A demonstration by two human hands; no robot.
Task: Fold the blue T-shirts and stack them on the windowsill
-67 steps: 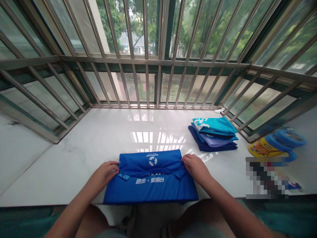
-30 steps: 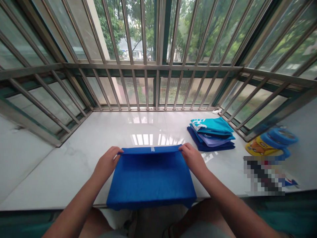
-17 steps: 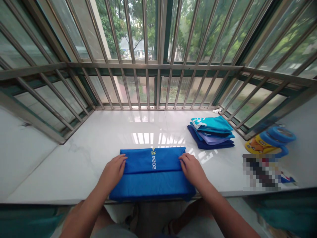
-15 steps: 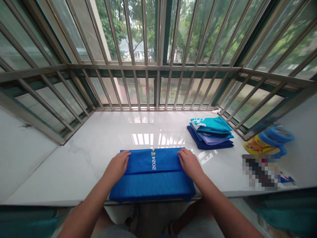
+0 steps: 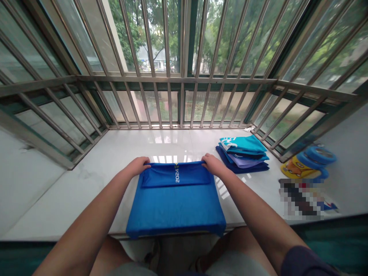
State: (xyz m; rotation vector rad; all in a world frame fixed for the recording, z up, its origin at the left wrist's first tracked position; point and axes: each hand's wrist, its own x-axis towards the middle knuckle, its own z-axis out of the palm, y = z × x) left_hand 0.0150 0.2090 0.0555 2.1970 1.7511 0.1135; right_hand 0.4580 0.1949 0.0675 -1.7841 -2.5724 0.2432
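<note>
A blue T-shirt [image 5: 176, 209], folded into a wide strip, lies on the white sill and hangs a little over its front edge. Its far part is doubled over, with "2024" printed in white on the flap. My left hand [image 5: 140, 166] pinches the far left corner of this fold. At the far right corner, my right hand [image 5: 212, 164] grips the same fold between thumb and fingers. The far edge looks slightly raised, with small creases near both hands.
A stack of folded clothes [image 5: 243, 153] in teal, purple and navy sits to the right. Beyond it stand a blue-and-yellow bottle [image 5: 307, 165] and a blurred-out item [image 5: 301, 199]. Metal window bars [image 5: 178, 80] enclose the back and sides of the white sill [image 5: 94, 184].
Both hands have moved away from me, carrying the folded far edge with them. More of the T-shirt's near part now lies exposed, and the flap looks narrower.
</note>
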